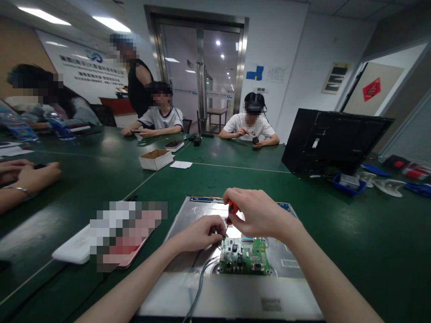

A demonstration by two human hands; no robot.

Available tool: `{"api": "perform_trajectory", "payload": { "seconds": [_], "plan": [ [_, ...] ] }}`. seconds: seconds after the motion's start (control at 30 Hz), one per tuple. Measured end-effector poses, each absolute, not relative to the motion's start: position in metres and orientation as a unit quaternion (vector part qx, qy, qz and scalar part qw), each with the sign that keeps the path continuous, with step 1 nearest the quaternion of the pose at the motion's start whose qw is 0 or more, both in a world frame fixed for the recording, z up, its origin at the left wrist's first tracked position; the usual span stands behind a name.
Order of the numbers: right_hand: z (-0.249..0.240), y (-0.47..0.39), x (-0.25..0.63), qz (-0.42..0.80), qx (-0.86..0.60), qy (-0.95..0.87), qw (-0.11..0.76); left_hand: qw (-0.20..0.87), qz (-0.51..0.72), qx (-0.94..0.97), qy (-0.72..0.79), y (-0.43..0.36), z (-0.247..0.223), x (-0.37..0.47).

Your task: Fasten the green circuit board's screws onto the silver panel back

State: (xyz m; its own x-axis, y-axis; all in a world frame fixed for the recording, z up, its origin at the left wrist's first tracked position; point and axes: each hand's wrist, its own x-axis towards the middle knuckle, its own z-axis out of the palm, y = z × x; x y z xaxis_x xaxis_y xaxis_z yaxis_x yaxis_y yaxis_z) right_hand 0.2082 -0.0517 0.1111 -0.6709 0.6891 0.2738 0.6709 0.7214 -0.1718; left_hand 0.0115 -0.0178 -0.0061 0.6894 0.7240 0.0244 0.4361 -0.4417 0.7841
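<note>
In front of me a metal display panel (292, 287) lies flat on the green table, with a green circuit board (245, 256) on its back. My right hand (257, 213) is closed around the red-and-black handle of a screwdriver (233, 208). The shaft points down at the board's far left corner. My left hand (205, 233) is pinched beside the screwdriver tip at that same corner; whatever its fingers hold is too small to make out. A grey cable (201, 285) runs from the board's left side toward me.
Left of the panel lie a white power bank-like slab (76, 249) and a pink phone-like item (126, 258), both partly blurred. Beyond stands an open white box (156, 160). A black monitor (333, 141) and a blue tray (348, 185) are at right. Several people sit around the table.
</note>
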Motion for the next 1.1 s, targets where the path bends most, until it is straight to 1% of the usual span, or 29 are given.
{"api": "perform_trajectory", "payload": {
  "seconds": [0.27,0.5,0.77,0.93,1.1],
  "plan": [
    [0.1056,-0.0453,0.2067,-0.033,-0.425,-0.894,0.137,0.379,0.178,0.828,0.372,-0.0218,-0.0006,0.0126],
    [0.1102,-0.0506,0.2093,0.022,-0.385,-0.910,0.150,0.385,0.182,0.829,0.363,-0.0216,-0.0009,0.0126],
    [0.1076,-0.0440,0.2077,-0.032,-0.429,-0.894,0.126,0.379,0.169,0.828,0.377,-0.0230,0.0012,0.0126],
    [0.1078,-0.0456,0.2115,0.021,-0.381,-0.911,0.159,0.387,0.179,0.825,0.371,-0.0224,0.0004,0.0124],
    [0.1088,-0.0465,0.2115,0.047,-0.390,-0.907,0.150,0.383,0.173,0.828,0.372,-0.0223,0.0007,0.0120]
  ]
}}
